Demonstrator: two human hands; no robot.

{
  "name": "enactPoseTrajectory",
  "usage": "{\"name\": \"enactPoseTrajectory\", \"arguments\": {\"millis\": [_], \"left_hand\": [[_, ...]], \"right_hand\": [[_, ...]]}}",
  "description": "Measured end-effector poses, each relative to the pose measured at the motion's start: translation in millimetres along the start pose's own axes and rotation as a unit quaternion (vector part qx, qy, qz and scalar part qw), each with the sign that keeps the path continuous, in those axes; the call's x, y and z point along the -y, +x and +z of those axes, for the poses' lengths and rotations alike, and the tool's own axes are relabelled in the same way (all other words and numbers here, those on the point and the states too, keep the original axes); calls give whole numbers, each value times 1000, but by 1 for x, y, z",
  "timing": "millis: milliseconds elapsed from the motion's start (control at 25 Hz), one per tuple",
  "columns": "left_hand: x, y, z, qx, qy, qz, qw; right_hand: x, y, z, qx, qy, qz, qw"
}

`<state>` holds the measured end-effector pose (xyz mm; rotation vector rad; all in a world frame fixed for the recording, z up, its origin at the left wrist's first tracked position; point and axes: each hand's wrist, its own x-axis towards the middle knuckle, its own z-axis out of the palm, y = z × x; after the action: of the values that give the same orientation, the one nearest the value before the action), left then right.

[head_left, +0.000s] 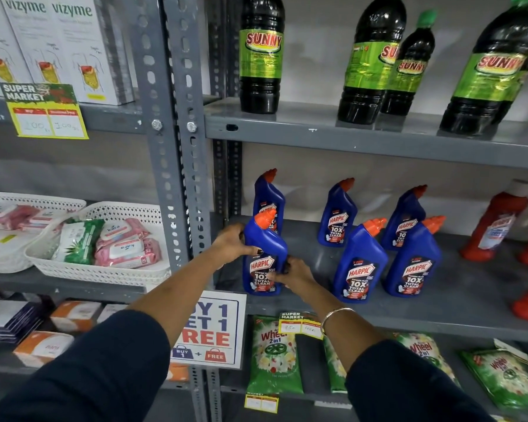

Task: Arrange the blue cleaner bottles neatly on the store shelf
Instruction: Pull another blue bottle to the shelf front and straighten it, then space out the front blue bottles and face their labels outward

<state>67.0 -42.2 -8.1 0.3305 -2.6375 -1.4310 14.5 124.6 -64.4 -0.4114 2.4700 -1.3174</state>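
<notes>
Several blue cleaner bottles with orange caps stand upright on the grey middle shelf [439, 312]. The front-left bottle [264, 242] is held by both hands: my left hand [230, 243] grips its left shoulder, and my right hand [291, 272] clasps its lower right side over the label. Right behind it stands another bottle [270, 194]. Two more, a middle one [360, 263] and a right one [413, 258], stand in the front row to the right. Two back-row bottles, one [337, 213] and another [404, 214], stand further in.
Red bottles [494, 226] stand at the shelf's right end. Dark green-labelled bottles [261, 56] line the upper shelf. A grey perforated upright [183, 147] borders the bay on the left, with white baskets of wipes [104, 257] beyond it. Green detergent packs [273, 357] lie below.
</notes>
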Motion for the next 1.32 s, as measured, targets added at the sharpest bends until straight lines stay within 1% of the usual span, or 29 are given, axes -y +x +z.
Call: {"name": "enactPoseTrajectory", "arguments": {"millis": [40,80,120,160,200,240,280,320,360,400,440,480,520,560,600,640,720,840,1000,1080,1320], "left_hand": [[0,-2,2,-8,-22,6,1000],[0,-5,5,-37,-50,11,998],[-1,-10,8,-90,-66,18,994],[-1,-17,13,-157,-55,39,985],[-1,-25,21,-220,-14,83,972],[0,-32,31,-269,49,146,951],[0,-38,42,-304,116,209,922],[-3,-42,56,-326,171,260,893],[-5,-44,72,-327,214,298,871],[-9,-43,89,-305,242,320,864],[-14,-41,107,-255,238,322,880],[-19,-39,124,-186,194,302,915],[-23,-35,139,-109,130,252,953],[-25,-29,154,-46,71,188,979],[-27,-23,168,-12,38,132,990],[-27,-16,181,-2,31,96,995],[-28,-8,196,4,48,57,997],[-35,1,215,-18,88,17,996],[-38,4,220,-56,99,-4,994],[-41,2,220,-66,105,-13,992],[-43,-1,217,-53,106,-21,993]], "right_hand": [[-2,-4,0,6,-9,-2,1000],[-5,-7,-1,9,-14,2,1000],[-10,-11,-3,5,-18,15,1000],[-17,-15,-5,-6,-33,31,999],[-27,-18,-10,-24,-58,53,997],[-37,-23,-17,-44,-79,77,993],[-47,-29,-26,-60,-84,103,989],[-57,-34,-37,-78,-75,126,986],[-67,-40,-49,-102,-62,145,982],[-78,-47,-63,-136,-53,163,976],[-87,-53,-77,-171,-61,172,968],[-96,-57,-91,-195,-82,169,963],[-102,-59,-103,-208,-88,161,961],[-109,-60,-115,-213,-68,145,964],[-116,-58,-123,-211,-29,125,969],[-123,-55,-130,-204,5,107,973],[-133,-45,-136,-173,49,78,981],[-150,-27,-141,-103,80,31,991],[-156,-19,-142,-113,79,3,990],[-156,-19,-142,-105,85,7,991],[-149,-22,-146,-89,65,20,994]]}}
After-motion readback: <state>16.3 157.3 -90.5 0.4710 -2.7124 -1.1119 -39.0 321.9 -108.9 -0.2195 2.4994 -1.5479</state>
